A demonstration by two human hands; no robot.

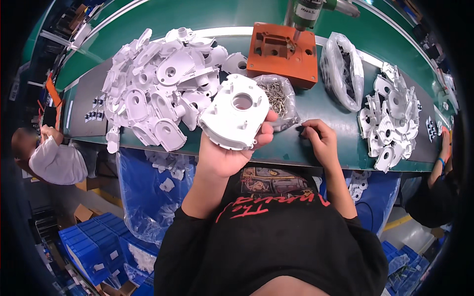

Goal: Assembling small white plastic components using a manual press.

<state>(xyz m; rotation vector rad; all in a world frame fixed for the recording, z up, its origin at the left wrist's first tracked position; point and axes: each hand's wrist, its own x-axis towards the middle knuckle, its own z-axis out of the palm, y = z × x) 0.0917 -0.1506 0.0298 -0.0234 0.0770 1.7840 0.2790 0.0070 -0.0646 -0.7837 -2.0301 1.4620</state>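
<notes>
My left hand (223, 157) is closed under a white plastic housing (224, 116), tilted up to show its round hole and several small posts. The fingers wrap round its right edge. My right hand (324, 143) is over the bench's near edge, beside the mouth of a clear plastic bag of screws (276, 98). Its fingers are curled and pinched; what is between them, if anything, is too small to make out. Just behind the housing stands an orange fixture block (283, 69) with recesses in its top. A green-and-metal tool (307, 12) points down at this block.
A large heap of white housings (170, 71) covers the bench's left side; a smaller pile of white parts (390, 113) is at right. Between block and right pile stands a bag of dark parts (340, 74). Other people (61, 158) work at both sides. Blue crates (94, 246) stand below.
</notes>
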